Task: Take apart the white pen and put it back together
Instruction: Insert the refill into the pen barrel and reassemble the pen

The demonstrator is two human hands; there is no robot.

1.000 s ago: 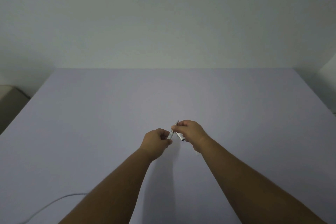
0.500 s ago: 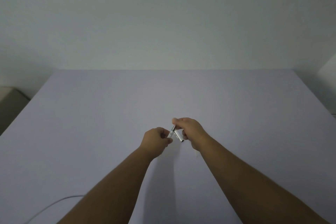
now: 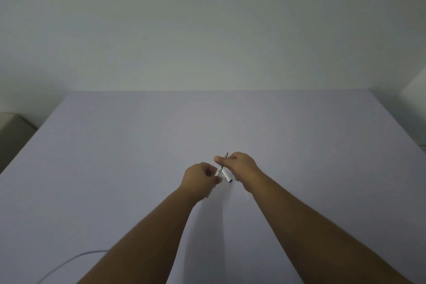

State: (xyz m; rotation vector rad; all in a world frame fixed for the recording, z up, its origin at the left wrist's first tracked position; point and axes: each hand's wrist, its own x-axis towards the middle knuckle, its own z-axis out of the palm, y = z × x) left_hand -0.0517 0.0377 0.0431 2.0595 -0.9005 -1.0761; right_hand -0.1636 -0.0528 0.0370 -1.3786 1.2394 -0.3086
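Pale lilac table (image 3: pixel 138 157) fills the lower frame under a bare grey-white wall, with a thin cable (image 3: pixel 69 263) curling in at lower left. Both hands meet just below frame centre, above the tabletop. The left hand (image 3: pixel 199 178) is clenched around the lower part of the pen (image 3: pixel 220 169), its white end just showing under the fist. The right hand (image 3: pixel 239 166) pinches the pen's upper part between thumb and forefinger, and also holds a short silvery tube (image 3: pixel 227 176) that slants down to the right (likely a detached section, though too small to be sure). The pen's long axis runs from lower left up to upper right, dark tip pointing away toward the wall. I judge it light, stiff and smooth, so slippery under a loose pinch; small inner parts could drop easily. Best held close to each joint, one hand per side.
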